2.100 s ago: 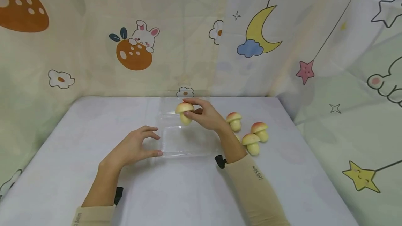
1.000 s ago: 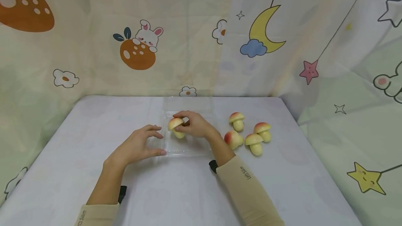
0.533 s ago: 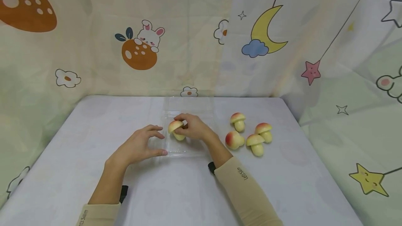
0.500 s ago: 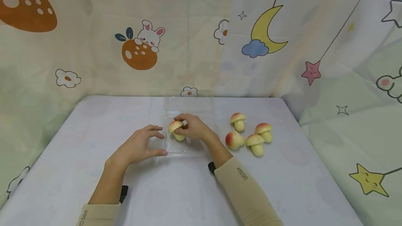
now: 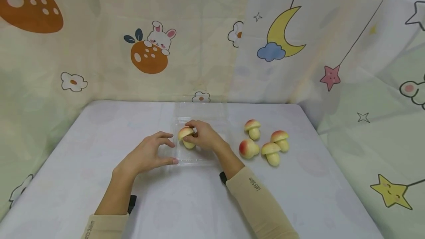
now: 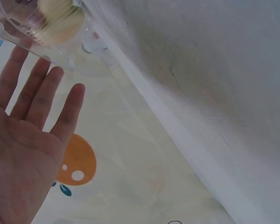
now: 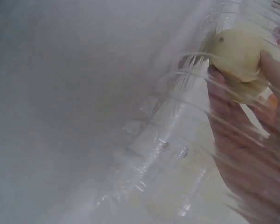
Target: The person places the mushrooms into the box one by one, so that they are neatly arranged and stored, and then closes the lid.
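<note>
Since approx. 2 s ago, right hand [image 5: 203, 137] has lowered the mushroom [image 5: 185, 137] from above the far part of the clear plastic tray [image 5: 199, 160] down into the tray's left portion; over the last half-sec. almost no shift. Right hand w/ fingers curled round the mushroom, cap tilted left, stem pointing down-right; right wrist view shows the pale mushroom [image 7: 235, 55] through ribbed clear plastic, fingers [image 7: 233, 126] wrapped beside it. Left hand [image 5: 146, 156] rests at the tray's left near edge, fingers relaxed and spread, thumb tip at the near corner; left wrist view shows the open palm [image 6: 25, 144] w/ fingertips at the tray wall. Tray lies mid-tabletop [image 5: 83, 150]. Right of tray, well apart from the hands: four more mushrooms [image 5: 263, 141] in a loose cluster, one on its side. Backdrop: cartoon-print cloth [image 5: 149, 47].
</note>
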The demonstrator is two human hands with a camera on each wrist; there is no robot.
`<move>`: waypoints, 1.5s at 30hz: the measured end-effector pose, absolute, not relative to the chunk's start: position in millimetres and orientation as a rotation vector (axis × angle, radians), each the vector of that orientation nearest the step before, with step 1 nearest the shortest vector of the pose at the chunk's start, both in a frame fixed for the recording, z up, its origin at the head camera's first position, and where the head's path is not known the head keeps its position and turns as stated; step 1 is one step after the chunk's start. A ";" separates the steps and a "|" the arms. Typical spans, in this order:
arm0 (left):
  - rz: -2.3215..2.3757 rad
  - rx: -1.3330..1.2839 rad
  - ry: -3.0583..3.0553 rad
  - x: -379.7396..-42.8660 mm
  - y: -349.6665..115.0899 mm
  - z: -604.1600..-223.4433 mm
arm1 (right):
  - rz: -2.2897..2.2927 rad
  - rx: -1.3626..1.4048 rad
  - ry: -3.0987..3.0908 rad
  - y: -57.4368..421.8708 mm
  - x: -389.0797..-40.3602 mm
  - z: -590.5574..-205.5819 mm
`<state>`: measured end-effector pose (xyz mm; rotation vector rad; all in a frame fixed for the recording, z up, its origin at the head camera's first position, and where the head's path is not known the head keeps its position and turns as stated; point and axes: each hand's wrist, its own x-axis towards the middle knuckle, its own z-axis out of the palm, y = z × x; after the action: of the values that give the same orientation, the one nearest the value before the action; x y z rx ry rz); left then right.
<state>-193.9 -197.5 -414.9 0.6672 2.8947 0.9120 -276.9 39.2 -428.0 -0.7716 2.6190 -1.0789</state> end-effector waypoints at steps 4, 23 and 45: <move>0.920 0.674 2.881 -194.6 -194.9 -416.5 | -1.073 -0.733 2.658 39.1 -273.3 -427.3; 0.878 0.669 2.898 -194.9 -190.7 -414.3 | -0.824 -0.688 2.837 44.4 -265.3 -412.0; 0.867 0.658 2.918 -194.6 -196.7 -414.7 | -0.785 -0.890 2.836 68.3 -250.1 -387.1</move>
<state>-194.6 -196.7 -414.7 0.6585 2.9183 0.8665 -250.1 68.3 -387.1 -0.8896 2.8360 -0.7851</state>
